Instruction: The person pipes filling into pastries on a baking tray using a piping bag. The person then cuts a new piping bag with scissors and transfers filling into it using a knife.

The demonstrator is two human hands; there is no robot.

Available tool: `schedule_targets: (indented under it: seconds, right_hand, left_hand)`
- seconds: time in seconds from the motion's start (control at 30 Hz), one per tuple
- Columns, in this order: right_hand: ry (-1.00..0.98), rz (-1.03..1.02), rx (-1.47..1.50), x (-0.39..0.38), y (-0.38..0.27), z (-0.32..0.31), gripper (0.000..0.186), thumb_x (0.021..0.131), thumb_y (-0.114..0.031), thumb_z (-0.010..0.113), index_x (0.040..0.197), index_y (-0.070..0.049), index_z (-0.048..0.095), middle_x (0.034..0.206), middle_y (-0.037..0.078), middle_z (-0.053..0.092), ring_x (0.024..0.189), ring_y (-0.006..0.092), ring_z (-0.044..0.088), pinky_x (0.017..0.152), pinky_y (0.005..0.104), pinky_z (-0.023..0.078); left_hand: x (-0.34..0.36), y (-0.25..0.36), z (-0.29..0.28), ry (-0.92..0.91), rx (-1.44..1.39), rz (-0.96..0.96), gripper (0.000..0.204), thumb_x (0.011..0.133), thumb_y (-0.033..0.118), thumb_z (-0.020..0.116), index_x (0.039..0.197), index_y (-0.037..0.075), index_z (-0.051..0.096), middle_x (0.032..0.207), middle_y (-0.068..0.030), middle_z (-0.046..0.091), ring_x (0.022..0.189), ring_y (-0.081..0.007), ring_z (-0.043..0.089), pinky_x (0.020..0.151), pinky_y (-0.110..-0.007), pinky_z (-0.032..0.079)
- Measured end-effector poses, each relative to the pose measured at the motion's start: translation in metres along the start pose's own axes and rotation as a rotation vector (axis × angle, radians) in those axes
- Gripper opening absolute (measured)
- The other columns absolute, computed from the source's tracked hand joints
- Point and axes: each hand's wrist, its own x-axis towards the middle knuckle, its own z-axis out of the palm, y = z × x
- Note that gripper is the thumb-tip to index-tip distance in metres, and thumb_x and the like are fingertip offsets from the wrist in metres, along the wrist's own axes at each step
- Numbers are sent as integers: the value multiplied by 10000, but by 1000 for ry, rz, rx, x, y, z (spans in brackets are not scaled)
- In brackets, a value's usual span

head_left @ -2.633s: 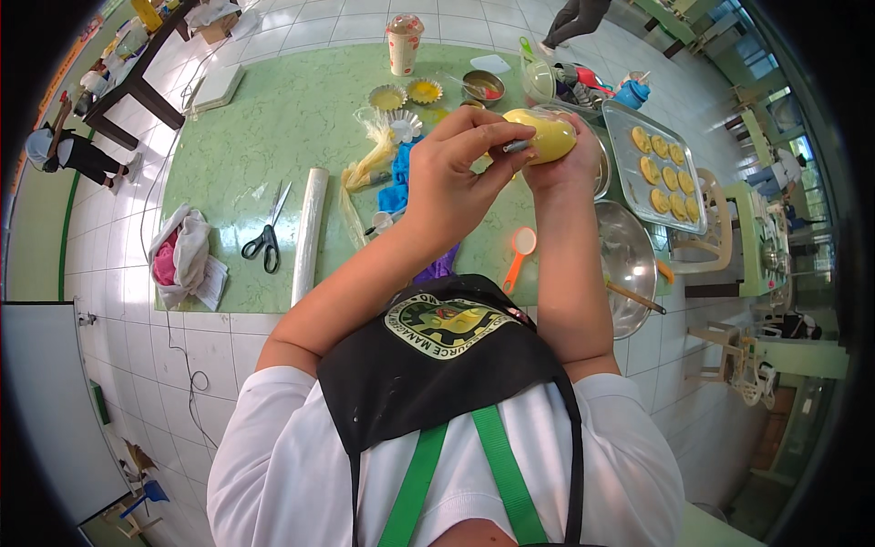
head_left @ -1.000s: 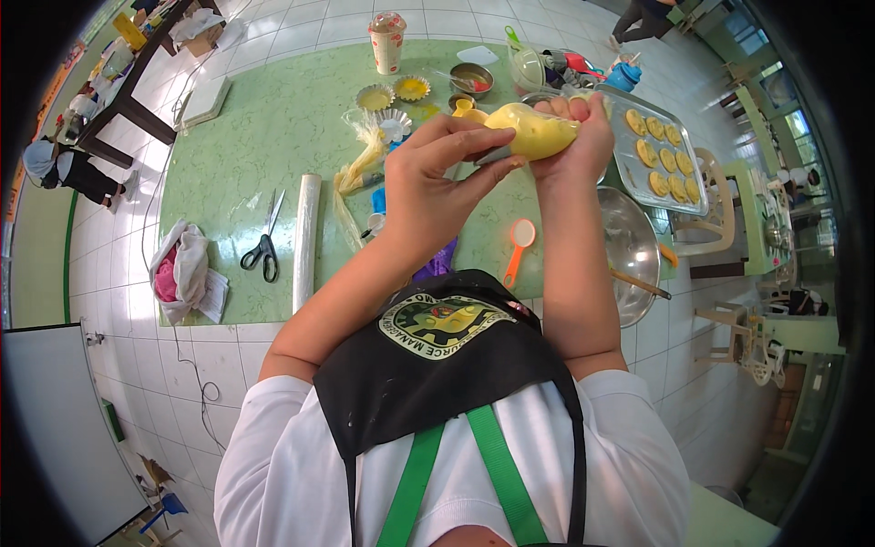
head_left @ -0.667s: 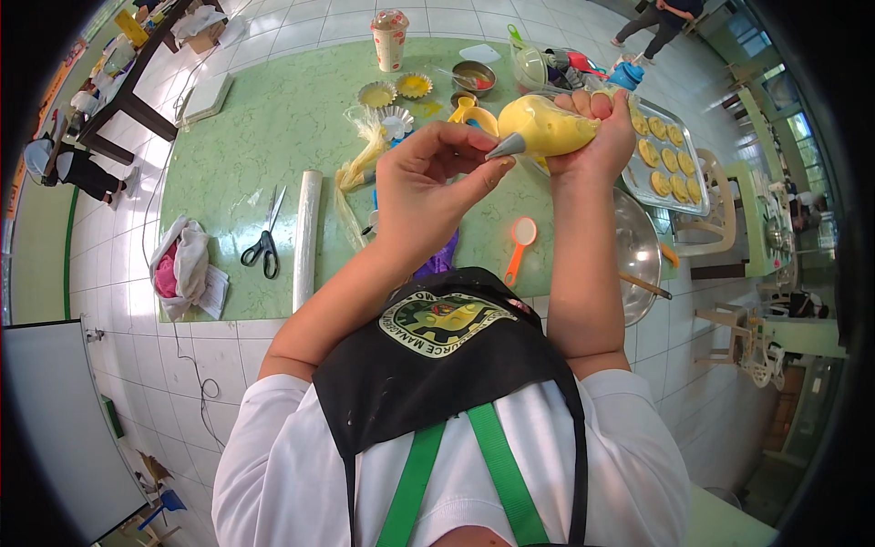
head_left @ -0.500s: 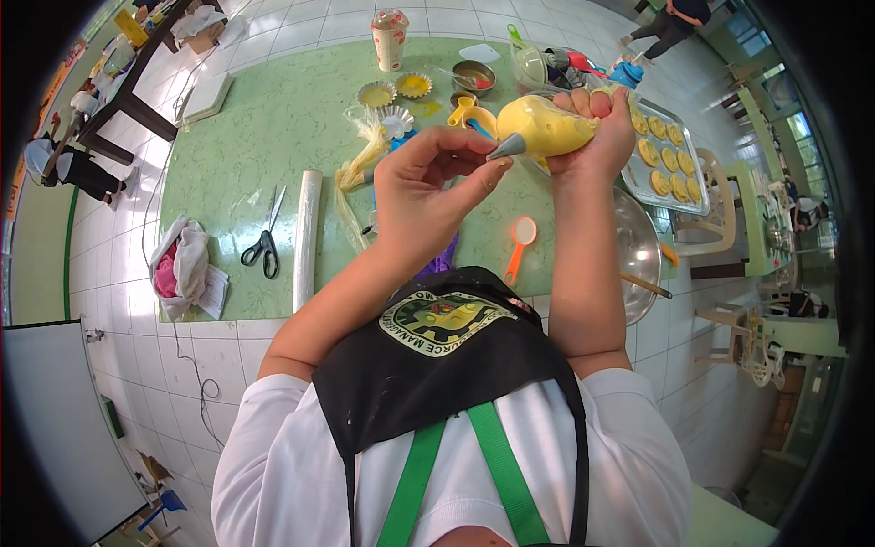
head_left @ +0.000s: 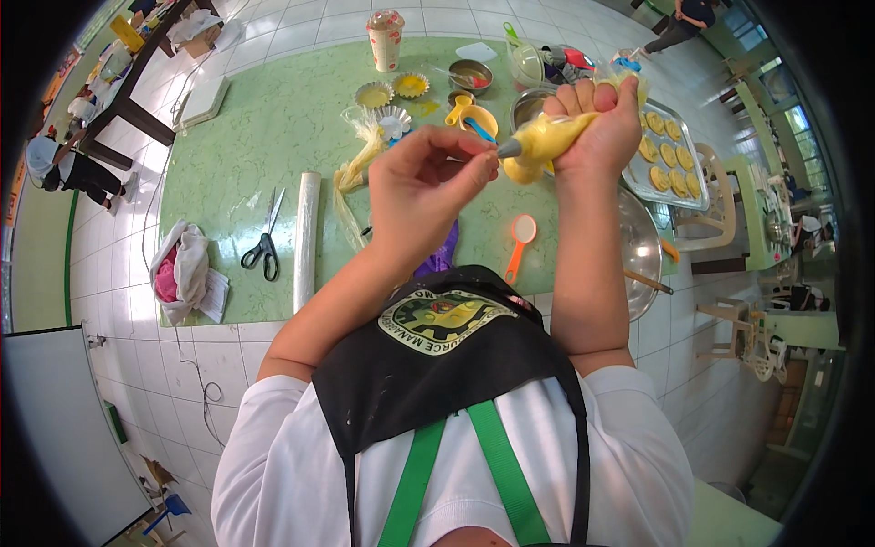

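Note:
A clear piping bag (head_left: pixel 552 139) filled with yellow paste is squeezed in my right hand (head_left: pixel 600 137), its fingers wrapped round the upper part. The grey metal tip (head_left: pixel 509 149) points left toward my left hand (head_left: pixel 421 187). Thumb and forefinger of that hand are pinched together just at the tip's end; whatever lies between them is too small to make out. A rounded yellow shape hangs below the bag, and I cannot tell whether it belongs to it. Behind lie a yellow measuring cup (head_left: pixel 458 109) and a second, knotted bag (head_left: pixel 366 150) with yellow paste.
On the green table (head_left: pixel 241 173) lie black scissors (head_left: pixel 262 255), a plastic-wrap roll (head_left: pixel 307 242), an orange spoon (head_left: pixel 519 246) and a cloth (head_left: pixel 187 260). Fluted tins (head_left: pixel 411 86) and a patterned cup (head_left: pixel 386 41) stand farther back. Right are a metal bowl (head_left: pixel 640 246) and a tray (head_left: pixel 652 194) of yellow rounds.
The piping bag has tilted and looks narrower in my right hand, its tip slightly farther right. My left hand has shifted a little, with thumb and forefinger closer together.

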Motion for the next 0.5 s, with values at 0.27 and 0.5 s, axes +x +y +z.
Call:
schedule_targets:
  seconds: [0.27,0.5]
  right_hand:
    - [-54,53,-37,11,48,-2,538,968,-503,396,584,-173,212,544,-24,166,499,137,161,475,303,194]
    - [-275,102,-348,14,107,-24,548,986,-485,393,575,-137,296,543,-9,309,481,126,271,498,294,277]
  left_hand:
    - [-1,-90,-46,102,-598,-489,262,906,146,511,1112,-14,535,1036,-138,633,907,-222,646,877,-374,526]
    - [22,-152,-60,-15,-1106,-792,471,929,232,383,1329,-16,413,1337,-211,476,1227,-386,475,1097,-511,327]
